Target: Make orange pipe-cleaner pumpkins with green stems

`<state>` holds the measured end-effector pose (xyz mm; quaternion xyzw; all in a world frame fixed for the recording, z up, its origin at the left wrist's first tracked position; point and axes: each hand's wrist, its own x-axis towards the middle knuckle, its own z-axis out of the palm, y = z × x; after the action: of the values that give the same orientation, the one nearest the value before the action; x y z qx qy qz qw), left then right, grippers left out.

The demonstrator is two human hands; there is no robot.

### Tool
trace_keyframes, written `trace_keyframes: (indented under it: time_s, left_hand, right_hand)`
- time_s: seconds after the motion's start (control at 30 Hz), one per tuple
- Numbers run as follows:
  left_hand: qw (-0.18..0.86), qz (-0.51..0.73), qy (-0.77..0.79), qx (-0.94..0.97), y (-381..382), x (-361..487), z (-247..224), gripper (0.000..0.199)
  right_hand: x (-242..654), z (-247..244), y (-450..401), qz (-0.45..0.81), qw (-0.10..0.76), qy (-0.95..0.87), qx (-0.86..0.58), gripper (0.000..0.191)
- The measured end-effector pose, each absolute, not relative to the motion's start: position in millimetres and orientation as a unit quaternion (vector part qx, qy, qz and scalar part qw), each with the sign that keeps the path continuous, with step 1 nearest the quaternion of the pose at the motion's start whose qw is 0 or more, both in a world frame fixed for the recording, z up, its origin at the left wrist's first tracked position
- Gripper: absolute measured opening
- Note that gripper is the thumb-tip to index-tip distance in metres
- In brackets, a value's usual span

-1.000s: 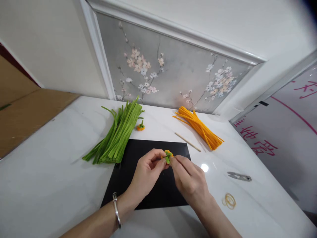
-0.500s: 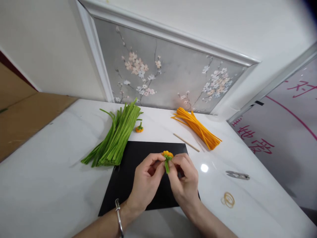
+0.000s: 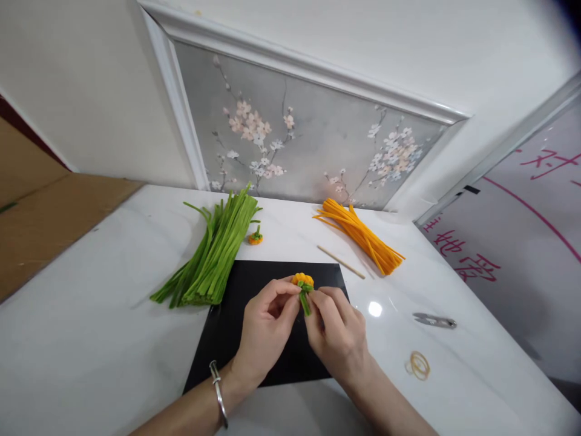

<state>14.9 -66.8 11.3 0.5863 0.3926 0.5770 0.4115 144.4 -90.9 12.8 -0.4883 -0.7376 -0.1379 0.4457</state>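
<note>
Above a black mat, a small orange and green pipe-cleaner piece is pinched between both hands. My left hand grips its left side with thumb and index finger. On the right, my right hand has its fingertips closed on the green part, close beside the left fingertips. A short green stem points down from the piece, and the orange lobes face away from me. A similar small orange and green piece stands on the table behind the mat.
Green pipe cleaners lie at the left and orange ones at the back right. A thin stick, snips and rubber bands are on the white table. Cardboard is far left.
The held piece has shifted slightly left and turned, showing more of its orange lobes. My right hand has rotated, with its fingers curled further over the green part.
</note>
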Motion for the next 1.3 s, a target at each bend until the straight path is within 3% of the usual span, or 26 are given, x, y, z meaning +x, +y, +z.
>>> trace_keyframes:
  time_s: [0.13,0.37,0.57,0.7,0.83,1.07,1.3]
  left_hand:
    - [0.400,0.580,0.394,0.590,-67,15,11,0.012]
    - [0.408,0.573,0.400,0.587,-73,16,9,0.015]
    - [0.432,0.544,0.427,0.579,-70,15,7,0.010]
    - [0.589,0.525,0.414,0.454,-59,14,11,0.006]
    - [0.728,0.472,0.356,0.346,-56,15,15,0.009]
    - [0.717,0.454,0.342,0.402,-60,18,16,0.009]
    - [0.689,0.464,0.355,0.429,-62,22,12,0.011]
  right_hand:
    - [140,11,-91,-0.086,0.469,-0.722,-0.502,0.009]
    - [123,18,-94,0.393,0.593,-0.454,-0.537,0.025]
    - [125,20,-88,0.534,0.586,-0.332,-0.511,0.031]
    - [153,26,-82,0.483,0.479,-0.499,-0.537,0.036]
    - [177,28,-80,0.301,0.511,-0.588,-0.550,0.019]
    - [174,27,-79,0.199,0.478,-0.676,-0.524,0.012]
    - [168,23,-81,0.094,0.464,-0.736,-0.484,0.018]
